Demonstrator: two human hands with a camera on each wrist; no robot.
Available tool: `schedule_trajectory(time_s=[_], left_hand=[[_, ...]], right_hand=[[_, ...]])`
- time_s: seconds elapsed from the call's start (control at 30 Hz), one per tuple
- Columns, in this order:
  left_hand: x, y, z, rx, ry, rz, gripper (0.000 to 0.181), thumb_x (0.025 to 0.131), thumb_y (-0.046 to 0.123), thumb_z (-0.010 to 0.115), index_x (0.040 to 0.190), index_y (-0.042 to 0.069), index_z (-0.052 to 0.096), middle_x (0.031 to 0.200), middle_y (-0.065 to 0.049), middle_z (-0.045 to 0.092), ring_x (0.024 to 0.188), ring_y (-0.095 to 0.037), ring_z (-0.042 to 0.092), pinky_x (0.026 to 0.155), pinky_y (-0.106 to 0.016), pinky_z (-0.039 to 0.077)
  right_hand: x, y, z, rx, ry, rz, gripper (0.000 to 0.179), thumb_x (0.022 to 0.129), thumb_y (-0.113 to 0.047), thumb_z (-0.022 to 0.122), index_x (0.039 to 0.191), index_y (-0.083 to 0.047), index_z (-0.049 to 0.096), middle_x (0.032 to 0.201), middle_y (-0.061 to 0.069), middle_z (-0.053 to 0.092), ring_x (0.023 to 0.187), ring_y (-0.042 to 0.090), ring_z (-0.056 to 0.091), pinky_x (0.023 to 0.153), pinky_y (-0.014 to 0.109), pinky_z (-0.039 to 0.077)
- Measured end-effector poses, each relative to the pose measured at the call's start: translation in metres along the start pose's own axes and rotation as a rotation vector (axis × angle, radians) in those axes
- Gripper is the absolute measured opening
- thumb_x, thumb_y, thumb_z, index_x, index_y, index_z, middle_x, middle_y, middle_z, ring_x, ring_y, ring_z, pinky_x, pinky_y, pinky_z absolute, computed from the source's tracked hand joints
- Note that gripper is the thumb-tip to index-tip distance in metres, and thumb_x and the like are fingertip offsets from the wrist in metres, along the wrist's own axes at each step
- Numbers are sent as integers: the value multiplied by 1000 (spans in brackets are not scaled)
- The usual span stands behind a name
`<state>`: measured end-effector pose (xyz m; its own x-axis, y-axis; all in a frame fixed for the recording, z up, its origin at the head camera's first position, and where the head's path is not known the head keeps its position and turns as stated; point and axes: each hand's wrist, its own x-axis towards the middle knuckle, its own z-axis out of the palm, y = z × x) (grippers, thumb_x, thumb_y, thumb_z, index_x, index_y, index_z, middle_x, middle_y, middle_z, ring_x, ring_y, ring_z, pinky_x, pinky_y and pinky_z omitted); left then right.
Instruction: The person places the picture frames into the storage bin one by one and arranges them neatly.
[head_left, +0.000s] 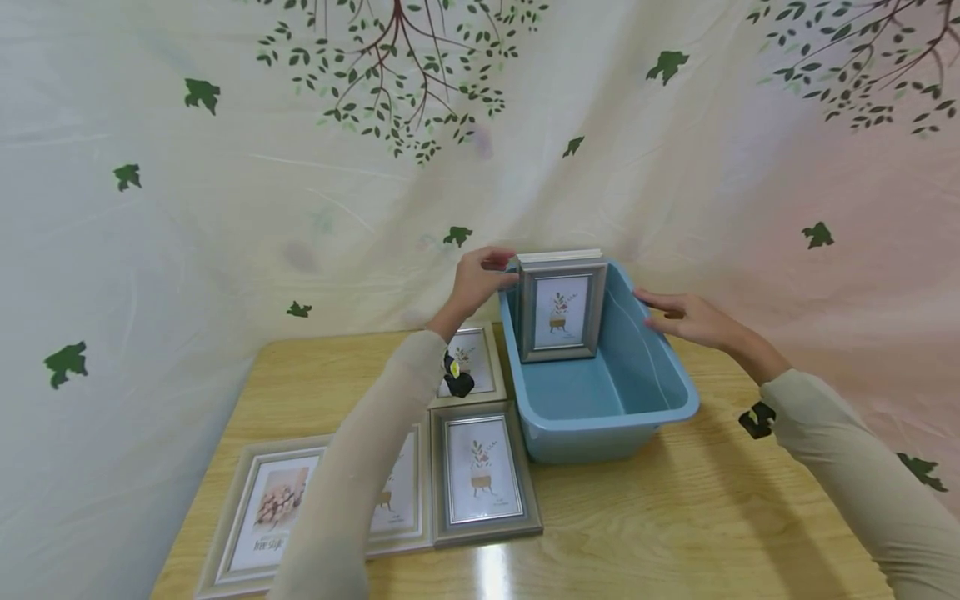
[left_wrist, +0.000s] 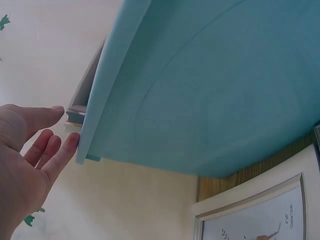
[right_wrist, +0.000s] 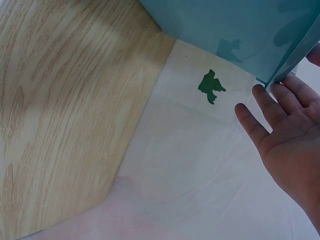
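A blue plastic tub [head_left: 585,442] stands on the wooden table. Inside, at its back left, several picture frames [head_left: 561,310] stand upright in a stack; the front one has a silver-grey border and a plant print. My left hand [head_left: 480,279] is at the tub's back left rim, with fingertips right at the edge and the thumb close to the stacked frames' corner. In the left wrist view, the left hand's fingers [left_wrist: 62,155] are loosely bent beside the rim. My right hand [head_left: 693,321] touches the right rim with extended fingers [right_wrist: 272,107].
Left of the tub lie a silver-grey picture frame [head_left: 483,471], a cream frame [head_left: 483,367] behind it, another cream frame [head_left: 401,492] partly under my left sleeve, and a larger frame [head_left: 273,508]. A leaf-patterned curtain [head_left: 360,250] hangs behind the table [head_left: 637,525].
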<state>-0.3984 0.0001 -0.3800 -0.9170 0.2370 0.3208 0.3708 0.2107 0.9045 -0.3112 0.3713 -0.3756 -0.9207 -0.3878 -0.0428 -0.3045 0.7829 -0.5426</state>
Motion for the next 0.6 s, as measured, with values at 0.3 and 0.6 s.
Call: schedule_trajectory(time_s=[0.3, 0.6], left_hand=[[-11, -15, -28, -52, 41, -46, 41, 90, -2, 73, 130, -5, 63, 123, -34, 61, 101, -31, 66, 74, -32, 63], [-26, -45, -52, -45, 69, -148, 45, 88, -2, 74, 131, -7, 62, 123, -35, 61, 91, -20, 65, 78, -42, 64]], right_hand=[[0, 0, -1, -16, 1, 10, 65, 105, -38, 55, 161, -17, 28, 163, 21, 30, 140, 54, 42, 104, 72, 42], [1, 1, 0, -12, 6, -3, 65, 105, -36, 55, 161, -17, 28, 163, 21, 31, 139, 54, 43, 104, 72, 43]])
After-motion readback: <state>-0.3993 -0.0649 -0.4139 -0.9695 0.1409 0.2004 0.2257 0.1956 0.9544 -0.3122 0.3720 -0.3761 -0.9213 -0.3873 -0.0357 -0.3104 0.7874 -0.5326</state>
